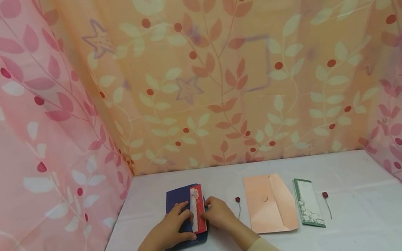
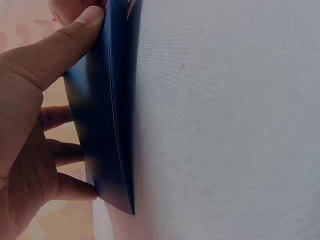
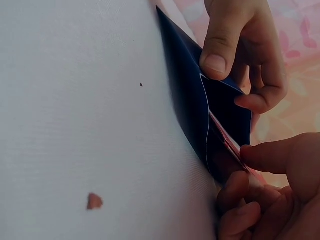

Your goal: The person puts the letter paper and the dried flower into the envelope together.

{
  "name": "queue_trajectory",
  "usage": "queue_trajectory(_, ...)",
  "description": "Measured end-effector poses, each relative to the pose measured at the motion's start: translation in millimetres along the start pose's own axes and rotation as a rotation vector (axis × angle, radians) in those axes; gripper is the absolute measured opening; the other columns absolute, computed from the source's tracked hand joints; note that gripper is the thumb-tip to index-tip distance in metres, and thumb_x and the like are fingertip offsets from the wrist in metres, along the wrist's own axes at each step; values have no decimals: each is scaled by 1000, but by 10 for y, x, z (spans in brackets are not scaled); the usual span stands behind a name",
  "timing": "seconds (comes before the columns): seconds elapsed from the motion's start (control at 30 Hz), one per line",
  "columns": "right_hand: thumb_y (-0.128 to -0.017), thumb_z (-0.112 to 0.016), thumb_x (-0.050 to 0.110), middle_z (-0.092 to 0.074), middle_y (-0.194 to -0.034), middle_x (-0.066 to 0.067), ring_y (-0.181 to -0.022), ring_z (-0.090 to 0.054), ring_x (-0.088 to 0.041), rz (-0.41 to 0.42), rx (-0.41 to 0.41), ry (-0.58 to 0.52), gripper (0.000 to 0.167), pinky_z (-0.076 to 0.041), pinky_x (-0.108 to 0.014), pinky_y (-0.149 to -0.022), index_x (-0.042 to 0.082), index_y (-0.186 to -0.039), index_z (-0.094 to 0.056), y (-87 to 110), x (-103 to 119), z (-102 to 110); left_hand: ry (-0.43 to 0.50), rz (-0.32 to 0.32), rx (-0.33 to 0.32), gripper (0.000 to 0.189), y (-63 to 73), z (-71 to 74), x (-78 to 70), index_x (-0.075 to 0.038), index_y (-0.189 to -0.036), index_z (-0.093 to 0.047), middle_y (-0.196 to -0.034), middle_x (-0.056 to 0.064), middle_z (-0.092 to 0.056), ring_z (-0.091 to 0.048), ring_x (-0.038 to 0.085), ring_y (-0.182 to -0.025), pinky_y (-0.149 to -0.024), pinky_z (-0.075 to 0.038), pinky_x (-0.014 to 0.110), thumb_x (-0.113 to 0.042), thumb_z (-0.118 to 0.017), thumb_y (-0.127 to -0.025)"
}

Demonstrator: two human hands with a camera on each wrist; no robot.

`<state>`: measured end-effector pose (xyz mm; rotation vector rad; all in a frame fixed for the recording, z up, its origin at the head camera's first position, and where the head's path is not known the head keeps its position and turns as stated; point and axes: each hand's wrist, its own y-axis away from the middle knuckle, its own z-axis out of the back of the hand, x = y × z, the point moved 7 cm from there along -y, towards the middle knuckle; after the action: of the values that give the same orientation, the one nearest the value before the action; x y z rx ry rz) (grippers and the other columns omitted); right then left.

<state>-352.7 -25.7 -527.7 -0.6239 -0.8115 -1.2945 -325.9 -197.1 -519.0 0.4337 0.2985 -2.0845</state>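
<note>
A navy blue envelope lies on the white table, its side opening gaping in the right wrist view. My left hand rests on it with fingers spread; in the left wrist view the thumb presses near its edge. My right hand pinches a red card with a white floral strip at its right side. In the right wrist view the red card stands partly inside the envelope's mouth, between my right thumb and fingers. The envelope's lower part is partly covered by my left hand.
Right of my hands lie a small dried red rose, a peach envelope with its flap unfolded, a green-edged white floral card and another dried rose. Patterned curtains enclose the table's back and sides.
</note>
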Motion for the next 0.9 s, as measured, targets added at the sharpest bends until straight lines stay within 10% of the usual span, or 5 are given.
queue_trajectory(0.37, -88, -77, 20, -60, -82, -5, -65, -54, -19, -15, -13, 36, 39, -43, -32, -54, 2, -120, -63, -91, -31, 5, 1, 12, 14, 45, 7, -7, -11, -32, -111, -58, -160, 18, -38, -29, 60, -145, -104, -30, 80, -60, -78, -82)
queue_trajectory(0.9, -83, -82, 28, -72, -113, -12, -97, -63, -23, 53, -32, 84, 43, -54, -50, -92, 5, -116, -68, -109, 43, -34, 3, 8, 16, 47, 10, -8, 5, -32, -116, -60, -160, 17, -37, -29, 58, -146, -105, -30, 80, -59, -78, -83)
